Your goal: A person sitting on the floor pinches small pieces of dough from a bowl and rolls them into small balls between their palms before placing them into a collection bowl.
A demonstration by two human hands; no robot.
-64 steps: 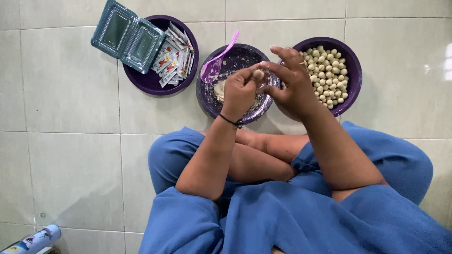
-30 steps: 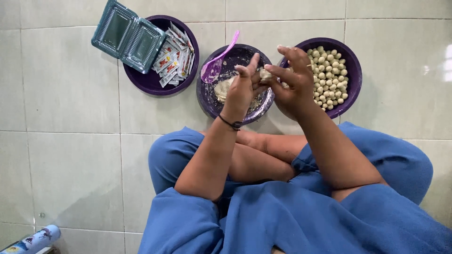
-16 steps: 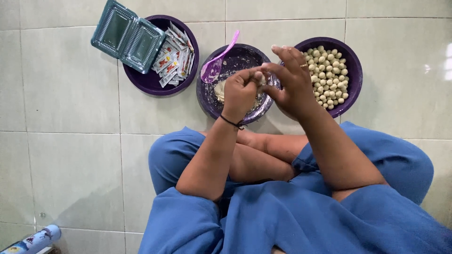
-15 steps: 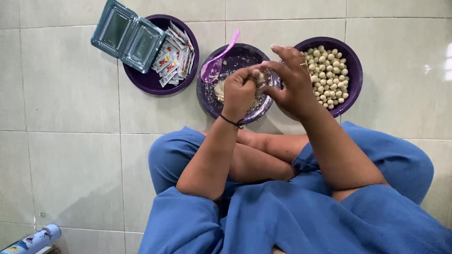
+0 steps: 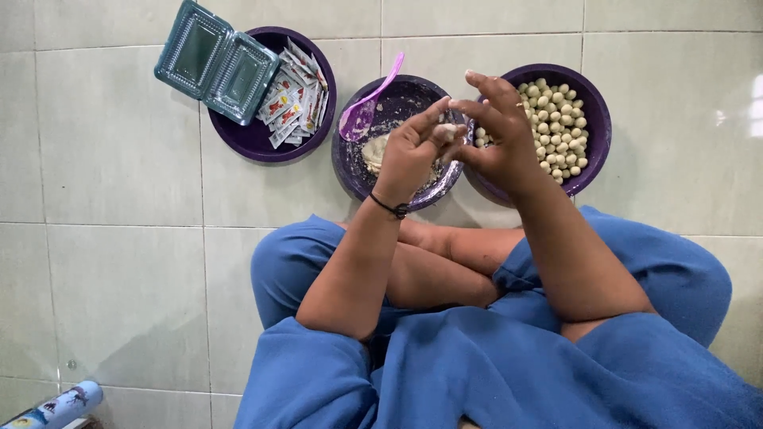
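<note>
Head view, only one there is. Person sits cross-legged on a tiled floor, blue clothing, both hands raised over the middle bowl.

Left hand: fingers curled, tips closed round a small pale dough lump. Black band on that wrist. Right hand: fingers spread and bent, fingertips touching the same lump from the other side. So the lump is pinched between the two hands, above the rim where the middle and right bowls meet. Can't tell how round it is; fingers hide most of it.

Below the hands: purple dough bowl, pale dough mass at the bottom, pink plastic spoon leaning on its left rim.
Right: purple bowl of finished balls, partly filled with small pale dough balls, partly hidden by the right hand.
Left: third purple bowl with small sauce sachets and an open clear hinged plastic box resting across its rim.
Bottom-left corner: end of a patterned cylinder, can't tell what.

Judgement: step in hand is shaping one piece into a ball. Next move likely calls for a short carry right and release into the ball bowl, without squashing.
</note>
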